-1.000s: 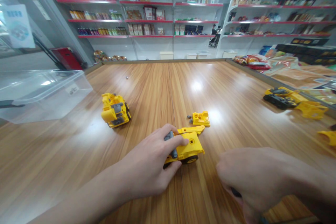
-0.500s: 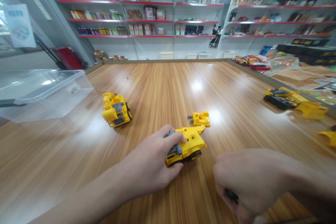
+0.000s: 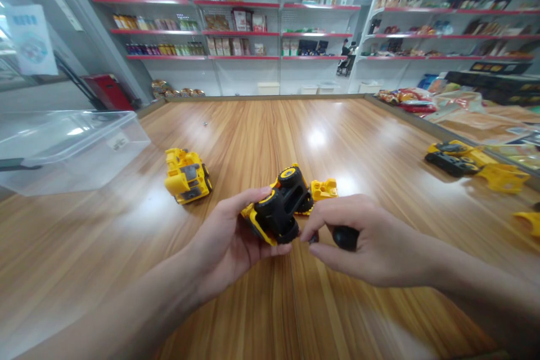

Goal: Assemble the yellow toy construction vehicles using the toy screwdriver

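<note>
My left hand [image 3: 230,242] grips a yellow toy truck [image 3: 280,208] turned over, its black underside and wheels facing up, lifted off the wooden table [image 3: 253,135]. My right hand [image 3: 367,242] is closed on a black tool handle [image 3: 345,237], and its thumb and forefinger pinch at the truck's underside. A small yellow toy part [image 3: 324,189] with a few grey bits lies on the table just behind the truck. A second yellow toy truck [image 3: 186,175] stands farther left.
A clear plastic box [image 3: 63,149] sits at the table's left edge. More yellow and black toy vehicles [image 3: 468,162] lie at the right edge, with another yellow piece [image 3: 527,219] nearer. Store shelves with goods [image 3: 253,17] run along the back wall.
My left hand lifted the yellow truck off the table and flipped it underside up. My right hand came up from the near edge with the black tool to the truck.
</note>
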Demonstrator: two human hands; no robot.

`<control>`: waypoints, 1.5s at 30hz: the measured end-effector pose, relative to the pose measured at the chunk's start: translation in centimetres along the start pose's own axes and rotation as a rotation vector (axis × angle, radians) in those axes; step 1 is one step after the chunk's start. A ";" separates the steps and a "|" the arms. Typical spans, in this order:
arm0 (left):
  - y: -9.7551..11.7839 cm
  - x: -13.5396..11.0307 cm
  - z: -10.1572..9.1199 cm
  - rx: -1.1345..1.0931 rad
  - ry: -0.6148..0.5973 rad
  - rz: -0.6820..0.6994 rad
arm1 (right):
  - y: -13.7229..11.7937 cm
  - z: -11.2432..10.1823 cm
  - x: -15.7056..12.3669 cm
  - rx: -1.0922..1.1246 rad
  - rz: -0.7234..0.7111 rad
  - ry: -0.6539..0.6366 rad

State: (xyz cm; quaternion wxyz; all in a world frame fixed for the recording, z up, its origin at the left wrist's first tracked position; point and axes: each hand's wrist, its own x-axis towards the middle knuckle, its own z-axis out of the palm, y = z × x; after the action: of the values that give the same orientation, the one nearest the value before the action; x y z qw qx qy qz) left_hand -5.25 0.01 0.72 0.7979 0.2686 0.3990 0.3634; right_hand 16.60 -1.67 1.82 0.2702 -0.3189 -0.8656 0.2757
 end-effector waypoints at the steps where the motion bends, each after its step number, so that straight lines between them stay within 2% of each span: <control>1: 0.0 0.0 0.0 -0.028 -0.012 -0.008 | 0.1 0.0 0.0 -0.010 -0.019 0.052; 5: 0.0 -0.1 0.1 -0.068 -0.059 -0.056 | 0.4 0.1 -0.1 -0.106 0.003 0.236; 9: -0.2 -0.2 0.1 -0.068 -0.063 -0.093 | 0.5 0.1 0.0 -0.150 0.106 0.339; 12: -0.3 -0.2 0.0 -0.037 -0.061 -0.105 | 0.6 0.1 0.1 -0.112 0.157 0.350; 20: -0.4 0.0 -0.3 -0.026 -0.141 -0.163 | 1.0 0.1 0.3 -0.091 0.171 0.320; 24: -0.3 0.0 -0.2 -0.055 -0.144 -0.154 | 0.8 0.2 0.3 -0.104 0.214 0.362; 27: -0.3 0.0 -0.2 -0.061 -0.142 -0.149 | 0.6 0.1 0.0 -0.049 0.231 0.348; 30: -0.4 0.0 -0.3 -0.066 -0.146 -0.152 | 0.7 0.1 -0.3 0.005 0.202 0.389; 34: -0.5 0.0 -0.1 -0.065 -0.123 -0.135 | 1.1 0.4 -0.3 0.015 0.132 0.532; 40: -0.5 0.1 0.2 -0.051 0.027 -0.095 | 1.1 0.3 -0.1 -0.164 0.081 0.624; 45: -0.4 0.1 0.2 -0.034 0.041 -0.090 | 0.9 0.5 -0.4 -0.003 0.019 0.667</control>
State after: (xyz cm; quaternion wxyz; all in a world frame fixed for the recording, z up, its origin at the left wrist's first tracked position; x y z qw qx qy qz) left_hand -4.84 -0.17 0.47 0.8095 0.2293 0.4207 0.3392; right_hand 16.85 -1.52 0.74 0.5356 -0.4002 -0.7268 0.1573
